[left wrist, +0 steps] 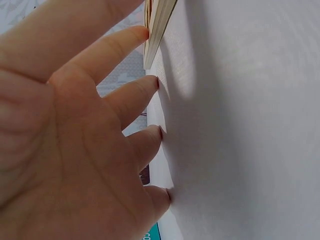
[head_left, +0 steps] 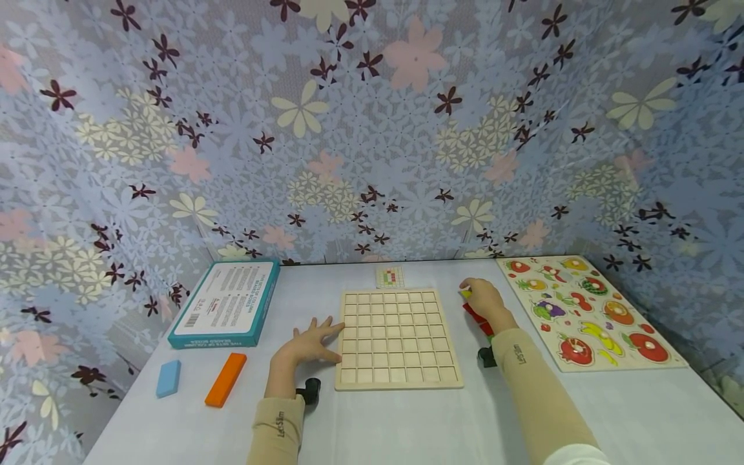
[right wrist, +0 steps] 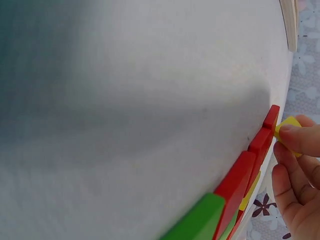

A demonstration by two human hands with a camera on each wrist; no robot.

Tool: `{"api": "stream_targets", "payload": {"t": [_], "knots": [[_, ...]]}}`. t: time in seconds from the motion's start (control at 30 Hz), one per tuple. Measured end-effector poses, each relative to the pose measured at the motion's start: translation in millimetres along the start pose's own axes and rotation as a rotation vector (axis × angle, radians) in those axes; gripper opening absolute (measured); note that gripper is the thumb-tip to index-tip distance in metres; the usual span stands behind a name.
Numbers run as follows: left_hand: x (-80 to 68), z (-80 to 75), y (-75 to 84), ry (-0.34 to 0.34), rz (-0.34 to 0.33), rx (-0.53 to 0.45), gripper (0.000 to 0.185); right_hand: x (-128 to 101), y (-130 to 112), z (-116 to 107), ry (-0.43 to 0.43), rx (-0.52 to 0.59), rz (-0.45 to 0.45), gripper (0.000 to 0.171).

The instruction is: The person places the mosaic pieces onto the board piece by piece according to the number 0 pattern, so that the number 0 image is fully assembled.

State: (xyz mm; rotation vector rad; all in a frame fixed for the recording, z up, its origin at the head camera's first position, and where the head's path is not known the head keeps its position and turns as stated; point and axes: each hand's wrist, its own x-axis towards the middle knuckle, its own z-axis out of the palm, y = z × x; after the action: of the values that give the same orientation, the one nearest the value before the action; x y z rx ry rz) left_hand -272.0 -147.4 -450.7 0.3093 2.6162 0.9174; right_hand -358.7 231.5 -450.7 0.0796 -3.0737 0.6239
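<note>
I am spreading my left hand [head_left: 307,345] flat on the white table [head_left: 407,420], fingers straight and fanned, with the fingertips [left wrist: 150,82] lying against the left edge of the wooden grid board [head_left: 398,338]; it is gripping nothing, and I judge it is resting there to keep the board from sliding. My right hand [head_left: 485,302] is working just to the right of the board, where a small heap of coloured blocks is lying: red blocks [right wrist: 250,165] stacked on edge with a green block [right wrist: 197,220] at the near end. I am pinching a small yellow block [right wrist: 287,127] between thumb and fingertips at the far end of that heap, a narrow grip suited to so small a piece. The pattern card [head_left: 390,277] is lying just beyond the board's far edge, where I can read it while I work. The blue block [head_left: 168,378] and orange block [head_left: 226,379] are lying well apart on my left, near the teal box [head_left: 227,303], and the fruit puzzle [head_left: 587,310] is sitting off to my right.
</note>
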Motion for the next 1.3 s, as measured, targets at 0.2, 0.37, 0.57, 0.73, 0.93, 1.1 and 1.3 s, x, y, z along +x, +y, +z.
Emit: {"api": "stream_targets", "payload": {"t": [0.2, 0.37, 0.57, 0.73, 0.93, 1.1, 1.3], "knots": [[-0.9, -0.2, 0.2, 0.002, 0.002, 0.005, 0.076, -1.7, -3.7, 0.6, 0.038, 0.039, -0.02, 0.022], [-0.8, -0.6, 0.4, 0.0, -0.003, 0.012, 0.076, -4.0, -7.6, 1.5, 0.066, 0.079, -0.045, 0.018], [-1.2, -2.6, 2.7, 0.001, -0.008, 0.013, 0.076, -5.4, -17.0, 2.5, 0.114, 0.13, -0.088, 0.016], [-0.1, -2.7, 3.5, 0.009, -0.011, 0.005, 0.074, -5.2, -28.7, 4.3, 0.124, 0.174, -0.082, 0.017], [2.1, -2.3, 3.9, 0.007, -0.021, 0.007, 0.074, -6.7, -42.3, 6.7, 0.116, 0.244, -0.091, 0.018], [2.7, -2.0, 4.2, -0.002, -0.026, 0.016, 0.073, -7.6, -51.6, 7.7, 0.111, 0.273, -0.128, 0.019], [2.1, -2.2, 5.4, -0.009, -0.03, 0.013, 0.073, -4.8, -62.0, 9.4, 0.084, 0.337, -0.151, 0.02]]}}
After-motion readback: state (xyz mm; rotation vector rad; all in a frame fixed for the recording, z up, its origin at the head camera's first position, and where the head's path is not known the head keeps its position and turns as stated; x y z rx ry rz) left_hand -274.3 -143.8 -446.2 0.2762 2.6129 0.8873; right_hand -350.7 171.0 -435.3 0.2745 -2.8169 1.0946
